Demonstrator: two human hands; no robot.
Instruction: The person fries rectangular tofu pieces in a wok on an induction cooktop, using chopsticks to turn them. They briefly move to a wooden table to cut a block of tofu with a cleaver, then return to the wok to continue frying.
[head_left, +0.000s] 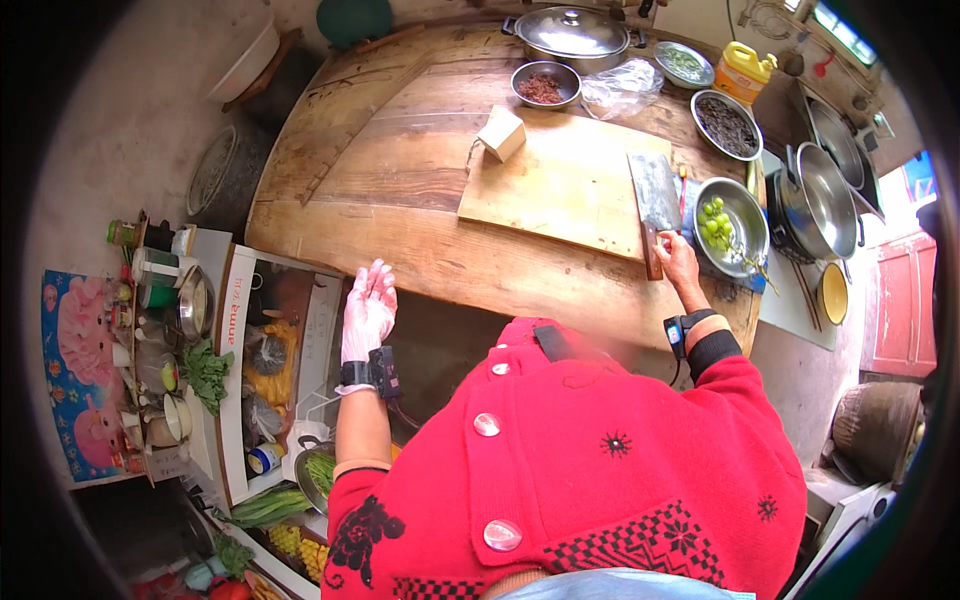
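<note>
A cleaver (655, 193) lies flat at the right edge of the wooden cutting board (559, 195), its wooden handle towards me. The fingertips of my bare right hand (680, 262) are at the right side of that handle; whether they grip it cannot be told. My left hand (369, 307), in a thin clear glove, is held palm up past the table's front edge, fingers stretched, holding nothing. A metal bowl (739, 251) with green grapes (716, 225) stands right of the cleaver. A pale block-shaped object (501, 135) rests at the board's far left corner.
Along the back of the wooden table (352, 225) stand a lidded pan (574, 37), a bowl of reddish-brown food (541, 88), a plastic bag (622, 86), a bowl of dark food (726, 124) and a yellow jug (745, 71). Shelves (231, 322) flank the left; a steel pot (817, 199) stands right.
</note>
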